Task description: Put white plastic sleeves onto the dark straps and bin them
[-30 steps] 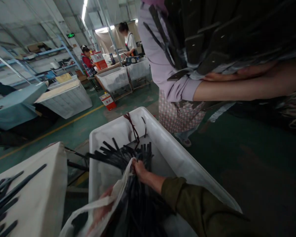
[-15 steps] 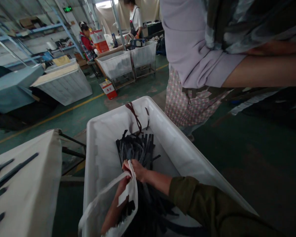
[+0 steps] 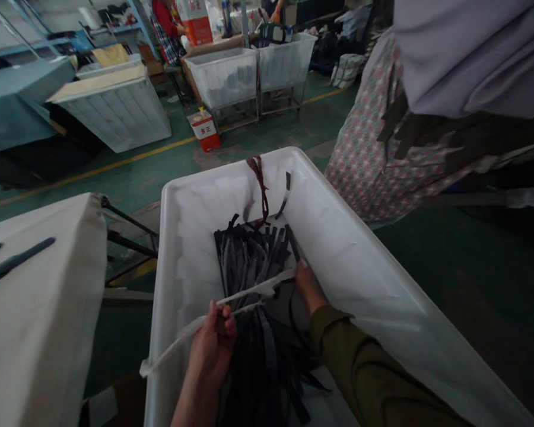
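1. The green-painted floor [image 3: 271, 137] stretched beneath everything, with a yellow line running across it.
2. The deep white plastic tub [image 3: 374, 284] with rounded corners filled the middle of the view.
3. A co-worker in a pale lavender top [image 3: 454, 59] and a pink-and-grey patterned garment [image 3: 365, 160] stood just beyond the tub's right side.
4. The counter [image 3: 66, 255] draped in cream cloth stood to the left of the tub, bearing slim dark strips [image 3: 20, 261].
5. The bundle of flat, blackish fabric-like strips [image 3: 249, 255] lay lengthwise inside the tub, its cut ends fanned toward the far wall.
6. The left hand [image 3: 213, 338], over the bundle's left side, had its fingers curled closed, pinching the white cloth tie.
7. The right hand [image 3: 309, 284], near the tub's right inner wall, gripped the tie's other stretch; most of its fingers were hidden.
8. A red-and-white container [image 3: 206, 131] sat on the floor beyond the tub.
9. The narrow white cloth tie [image 3: 249, 290] ran across above the bundle between both hands, its tail trailing leftward over the tub's rim.
10. A dark brown cord [image 3: 262, 190] hung over the far rim, down inside.
11. A short dark strip [image 3: 287, 193] rested against the inner wall nearby.
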A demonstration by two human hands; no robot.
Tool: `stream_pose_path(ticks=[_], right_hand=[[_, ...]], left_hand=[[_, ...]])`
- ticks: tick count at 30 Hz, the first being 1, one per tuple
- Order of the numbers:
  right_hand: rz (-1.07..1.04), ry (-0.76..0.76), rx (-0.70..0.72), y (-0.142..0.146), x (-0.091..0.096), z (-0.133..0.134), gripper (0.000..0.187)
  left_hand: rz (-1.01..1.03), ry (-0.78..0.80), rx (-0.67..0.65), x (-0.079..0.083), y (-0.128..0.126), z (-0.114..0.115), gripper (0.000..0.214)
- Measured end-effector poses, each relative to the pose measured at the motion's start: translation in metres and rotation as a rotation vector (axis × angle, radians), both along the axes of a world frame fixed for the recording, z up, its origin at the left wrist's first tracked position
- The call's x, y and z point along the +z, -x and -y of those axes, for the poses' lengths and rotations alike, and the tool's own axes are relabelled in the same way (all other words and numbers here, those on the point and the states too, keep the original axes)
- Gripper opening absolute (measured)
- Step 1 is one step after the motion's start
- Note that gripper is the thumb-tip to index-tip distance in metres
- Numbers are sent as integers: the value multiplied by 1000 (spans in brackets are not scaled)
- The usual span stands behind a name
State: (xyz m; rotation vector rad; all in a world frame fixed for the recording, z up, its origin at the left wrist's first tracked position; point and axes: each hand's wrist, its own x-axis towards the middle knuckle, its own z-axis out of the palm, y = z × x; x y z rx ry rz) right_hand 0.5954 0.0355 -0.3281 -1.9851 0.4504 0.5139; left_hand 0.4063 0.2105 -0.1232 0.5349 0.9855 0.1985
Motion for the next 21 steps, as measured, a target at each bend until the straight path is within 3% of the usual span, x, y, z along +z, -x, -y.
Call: stream_pose_path(ticks=[4, 8, 12, 17, 21], right_hand=[[-68, 173, 103, 12, -16, -18, 27], [-72, 250, 258, -6, -22, -40, 28], [-86, 319, 320, -17, -19, -45, 28], [-17, 340, 340, -21, 8, -20, 30], [114, 245, 364, -30, 53, -4, 26]], left_hand=[[162, 1, 87, 17, 1, -14, 30], [312, -75, 55, 32, 5, -18, 32], [438, -141, 105, 45, 13, -27, 38], [474, -154, 205, 50, 25, -43, 29], [430, -196, 228, 46, 25, -45, 37]])
